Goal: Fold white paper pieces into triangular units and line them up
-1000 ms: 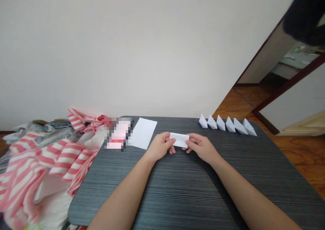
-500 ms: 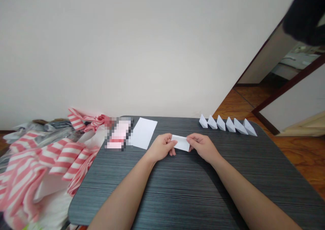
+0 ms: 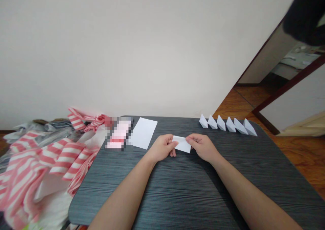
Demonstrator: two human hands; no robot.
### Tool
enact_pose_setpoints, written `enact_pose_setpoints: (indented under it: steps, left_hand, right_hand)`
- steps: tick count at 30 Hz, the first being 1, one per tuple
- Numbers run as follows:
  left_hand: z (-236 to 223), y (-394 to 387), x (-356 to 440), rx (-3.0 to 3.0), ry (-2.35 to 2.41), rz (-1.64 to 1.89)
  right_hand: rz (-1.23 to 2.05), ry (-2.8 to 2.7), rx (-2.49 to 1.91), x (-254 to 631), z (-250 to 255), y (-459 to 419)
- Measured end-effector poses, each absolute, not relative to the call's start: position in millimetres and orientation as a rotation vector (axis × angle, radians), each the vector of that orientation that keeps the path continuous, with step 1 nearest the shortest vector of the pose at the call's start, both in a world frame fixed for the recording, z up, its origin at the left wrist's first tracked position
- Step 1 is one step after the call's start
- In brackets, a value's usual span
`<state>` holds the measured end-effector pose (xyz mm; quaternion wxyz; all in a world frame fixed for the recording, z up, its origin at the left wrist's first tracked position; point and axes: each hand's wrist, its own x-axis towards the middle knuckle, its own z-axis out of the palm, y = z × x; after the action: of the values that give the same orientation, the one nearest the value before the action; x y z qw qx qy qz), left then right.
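My left hand (image 3: 161,148) and my right hand (image 3: 203,148) pinch opposite ends of a small folded white paper strip (image 3: 182,144), holding it low over the dark grey wood-grain table (image 3: 193,192). The strip tilts slightly downward to the right. Left of my left hand, a flat white paper sheet (image 3: 143,133) lies on the table. Along the far edge stands a row of several small folded paper wedges (image 3: 225,124), out of reach of both hands.
A pixelated, pinkish flat object (image 3: 119,134) lies at the table's far left. A heap of pink-and-white striped fabric (image 3: 50,162) spills beside the left edge. Wooden floor (image 3: 286,152) lies right of the table. A blurred dark object (image 3: 304,15) hangs at top right.
The paper strip has shifted slightly right and toward me, and now tilts more. Both hands still hold it, and the other objects stay put.
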<state>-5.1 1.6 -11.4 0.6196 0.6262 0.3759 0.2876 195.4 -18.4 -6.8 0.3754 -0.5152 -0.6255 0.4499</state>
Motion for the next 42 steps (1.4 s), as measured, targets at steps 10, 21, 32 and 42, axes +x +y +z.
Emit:
enact_pose_setpoints:
  steps: [10, 21, 32, 42]
  left_hand:
    - [1, -3, 0, 1.484, 0.890, 0.738]
    - [10, -6, 1, 1.807, 1.027, 0.773]
    - [5, -2, -3, 1.752, 1.077, 0.785]
    - [-6, 0, -6, 1.570, 1.016, 0.766]
  right_hand:
    - [0.961, -1.820, -1.378, 190, 2, -22]
    - [0.918, -1.930, -1.374, 185, 7, -25]
    - [0.920, -1.905, -1.384, 189, 5, -24]
    - [0.978, -1.837, -1.383, 194, -1, -21]
